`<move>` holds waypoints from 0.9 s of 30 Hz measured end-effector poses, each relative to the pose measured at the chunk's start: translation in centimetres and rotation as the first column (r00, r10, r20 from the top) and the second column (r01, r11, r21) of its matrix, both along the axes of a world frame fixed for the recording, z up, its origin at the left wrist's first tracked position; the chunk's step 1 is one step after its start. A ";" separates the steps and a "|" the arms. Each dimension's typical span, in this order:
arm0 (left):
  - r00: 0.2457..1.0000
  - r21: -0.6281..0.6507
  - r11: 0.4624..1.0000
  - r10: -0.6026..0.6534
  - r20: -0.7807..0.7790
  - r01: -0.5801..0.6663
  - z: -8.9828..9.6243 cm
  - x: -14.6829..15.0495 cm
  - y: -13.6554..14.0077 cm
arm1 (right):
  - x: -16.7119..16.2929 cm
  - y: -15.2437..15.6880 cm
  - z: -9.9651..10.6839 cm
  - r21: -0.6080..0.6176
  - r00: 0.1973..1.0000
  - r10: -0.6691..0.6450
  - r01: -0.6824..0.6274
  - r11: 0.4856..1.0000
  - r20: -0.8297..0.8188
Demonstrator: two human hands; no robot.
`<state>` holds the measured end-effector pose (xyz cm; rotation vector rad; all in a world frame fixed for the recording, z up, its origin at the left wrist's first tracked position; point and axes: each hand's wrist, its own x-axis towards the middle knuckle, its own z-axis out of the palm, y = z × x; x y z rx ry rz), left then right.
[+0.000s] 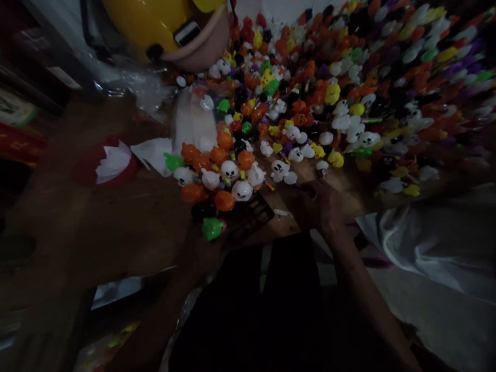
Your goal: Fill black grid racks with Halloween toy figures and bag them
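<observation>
My left hand is at the table's front edge, in deep shadow, right beside a green figure topper. Its fingers are too dark to make out. My right hand rests low over the table edge, its fingertips near a white skull-faced topper; shadow covers what, if anything, is between them. Between the hands lies a black grid tray, partly under a cluster of orange pumpkin toppers and white skull toppers. A small white scrap lies beside the tray.
A large heap of mixed small figures covers the back and right of the table. A yellow and pink bin stands behind. At left are a red dish, white paper and clear plastic bags. A person's pale clothing shows at right.
</observation>
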<state>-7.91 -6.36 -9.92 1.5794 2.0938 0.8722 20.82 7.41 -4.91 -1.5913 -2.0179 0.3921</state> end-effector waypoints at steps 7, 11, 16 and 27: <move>0.984 0.109 0.982 -0.141 -0.106 0.152 1.4 1.9 1.6 | -1.0 -3.4 0.0 -0.052 0.985 -0.026 0.017 0.999 -0.169; 0.986 0.134 0.979 -0.142 -0.085 0.153 0.7 2.0 2.0 | -4.0 -4.3 0.0 0.061 0.965 0.147 -0.137 0.989 -0.216; 0.989 0.186 0.973 -0.125 -0.084 0.139 0.5 1.6 1.6 | -4.8 -5.8 -1.1 0.031 0.977 0.146 -0.143 0.989 -0.152; 0.958 0.283 0.919 -0.236 -0.161 0.274 0.6 1.8 2.4 | -8.3 -6.5 -2.7 0.061 0.912 0.195 -0.185 0.981 -0.362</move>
